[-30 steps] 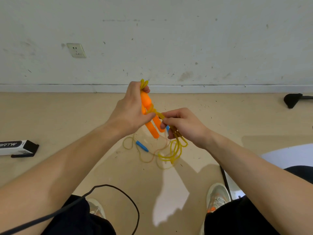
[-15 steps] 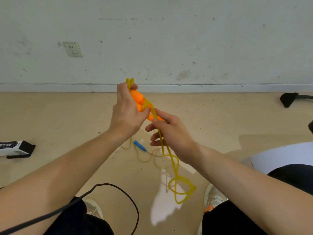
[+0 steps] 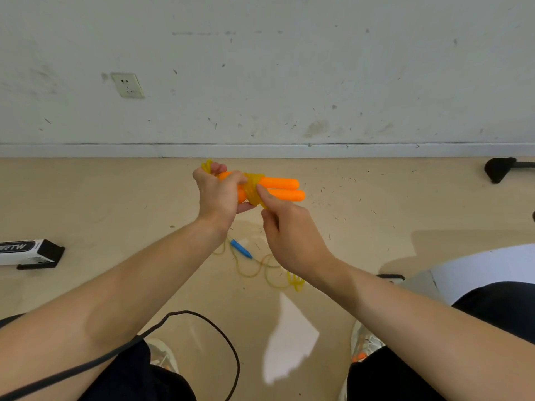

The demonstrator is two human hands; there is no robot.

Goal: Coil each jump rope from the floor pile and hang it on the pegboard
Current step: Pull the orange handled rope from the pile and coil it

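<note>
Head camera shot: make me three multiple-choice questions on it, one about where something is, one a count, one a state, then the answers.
1. The blue handle lies: A) on the floor B) on a chair C) on a shelf.
2. Orange handles sticking out of the left hand: A) one B) two C) four.
3. The yellow cord at those handles is: A) wound round them B) cut in two C) hung on a peg.
Answers: 1 A, it rests on the floor below the arms; 2 B, two orange ends show side by side; 3 A, yellow turns band both handles.
</note>
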